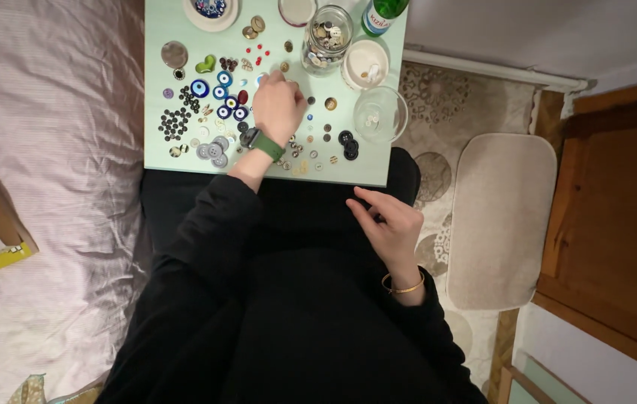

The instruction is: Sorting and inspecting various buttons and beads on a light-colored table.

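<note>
A pale green board [161, 142] lies across my lap, covered with sorted buttons. My left hand [279, 105], a green watch on its wrist, reaches over the board's middle with fingers curled down onto small buttons; what they pinch is hidden. Beside it lie blue eye-pattern buttons [221, 93], a cluster of small black buttons [175, 122] and grey buttons [213, 150]. My right hand [389, 224], wearing a gold bangle, rests on my black-clothed lap just below the board's near edge, fingers loosely apart and holding nothing visible.
At the board's far end stand a glass jar of buttons [327, 37], a white bowl [365, 63], a clear glass bowl [380, 114] and a green bottle [384, 13]. A pink striped sheet [49, 150] lies left, a beige cushion [499, 221] and wooden furniture [617, 224] right.
</note>
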